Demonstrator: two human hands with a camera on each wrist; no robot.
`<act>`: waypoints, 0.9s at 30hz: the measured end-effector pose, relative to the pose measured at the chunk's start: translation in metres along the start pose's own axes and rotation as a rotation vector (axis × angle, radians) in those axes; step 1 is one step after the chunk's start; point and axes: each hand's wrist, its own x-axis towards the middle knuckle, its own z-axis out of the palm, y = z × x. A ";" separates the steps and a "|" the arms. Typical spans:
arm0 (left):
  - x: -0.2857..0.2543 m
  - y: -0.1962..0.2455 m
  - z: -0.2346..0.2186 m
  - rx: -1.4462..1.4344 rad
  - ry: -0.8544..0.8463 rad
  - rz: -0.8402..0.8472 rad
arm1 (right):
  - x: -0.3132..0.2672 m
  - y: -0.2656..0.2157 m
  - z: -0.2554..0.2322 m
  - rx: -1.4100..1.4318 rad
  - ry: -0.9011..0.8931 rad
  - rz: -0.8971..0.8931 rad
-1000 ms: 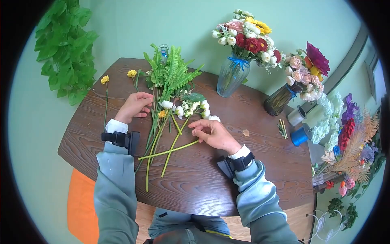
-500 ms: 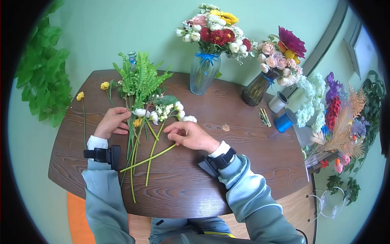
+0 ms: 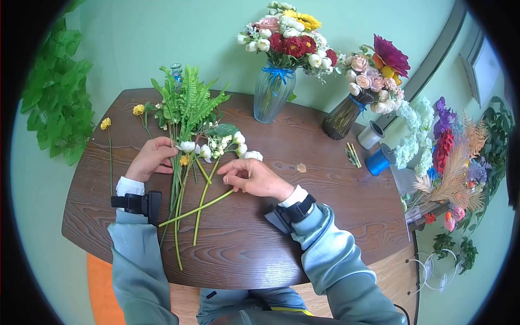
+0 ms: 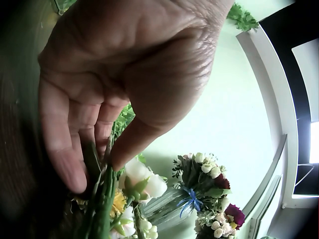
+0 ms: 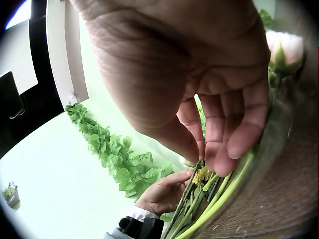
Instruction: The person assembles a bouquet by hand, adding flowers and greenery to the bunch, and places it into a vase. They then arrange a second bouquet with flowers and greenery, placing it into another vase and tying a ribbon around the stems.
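In the head view my left hand [image 3: 151,160] pinches the green stems [image 4: 103,199] of a bunch between thumb and fingers. Fern leaves [image 3: 189,103] fan out above that grip. White flowers [image 3: 222,149] and a small yellow flower [image 3: 184,160] lie at its right side. My right hand [image 3: 257,180] rests low over the table, fingers loosely bent, with nothing seen between thumb and forefinger. Under it runs a thick light-green stem [image 3: 200,207], crossing the other stems; in the right wrist view this stem passes beside the outer fingers toward a white flower [image 5: 285,52].
Two single yellow flowers [image 3: 105,124] lie on the dark wooden table [image 3: 336,216] at left. A blue-ribboned glass vase [image 3: 271,100] and a brown vase [image 3: 342,122] with bouquets stand behind. Ribbon spools [image 3: 379,161] and short cut stems [image 3: 353,155] sit at right.
The head view has swung to the right, so the table and everything on it appear farther left. Both hands keep nearly the same places by the bunch.
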 end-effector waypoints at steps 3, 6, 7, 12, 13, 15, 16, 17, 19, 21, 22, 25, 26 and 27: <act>-0.002 0.002 -0.002 -0.067 -0.047 0.022 | 0.000 0.001 0.002 0.008 -0.006 0.015; -0.005 0.003 -0.003 -0.136 -0.075 0.046 | 0.001 0.004 0.003 0.038 0.020 -0.003; -0.005 0.003 -0.003 -0.157 -0.084 0.058 | 0.001 0.003 0.003 0.046 0.016 -0.007; -0.004 0.003 -0.005 -0.216 -0.101 0.077 | -0.002 0.000 0.001 0.075 0.009 0.006; -0.005 0.002 -0.007 -0.236 -0.096 0.082 | -0.002 0.000 0.002 0.099 0.003 0.004; -0.003 -0.002 -0.010 -0.216 -0.049 0.083 | -0.001 -0.003 0.001 0.069 -0.041 0.072; -0.001 -0.006 -0.013 -0.223 -0.040 0.086 | 0.000 -0.003 0.002 0.080 -0.037 0.102; -0.001 -0.006 -0.015 -0.235 -0.048 0.084 | 0.000 -0.002 0.002 0.069 -0.039 0.111; 0.002 -0.009 -0.022 -0.246 -0.067 0.094 | -0.001 -0.004 0.002 0.065 -0.051 0.120; -0.001 -0.006 -0.023 -0.261 -0.067 0.098 | -0.001 -0.006 0.003 0.071 -0.056 0.112; -0.002 -0.005 -0.023 -0.267 -0.065 0.113 | -0.001 -0.007 0.003 0.066 -0.060 0.104; -0.001 -0.005 -0.025 -0.288 -0.060 0.133 | -0.002 -0.008 0.003 0.056 -0.070 0.105; -0.001 -0.005 -0.027 -0.296 -0.056 0.140 | -0.002 -0.008 0.002 0.055 -0.073 0.110; -0.001 -0.004 -0.029 -0.298 -0.050 0.140 | -0.002 -0.009 0.002 0.054 -0.079 0.108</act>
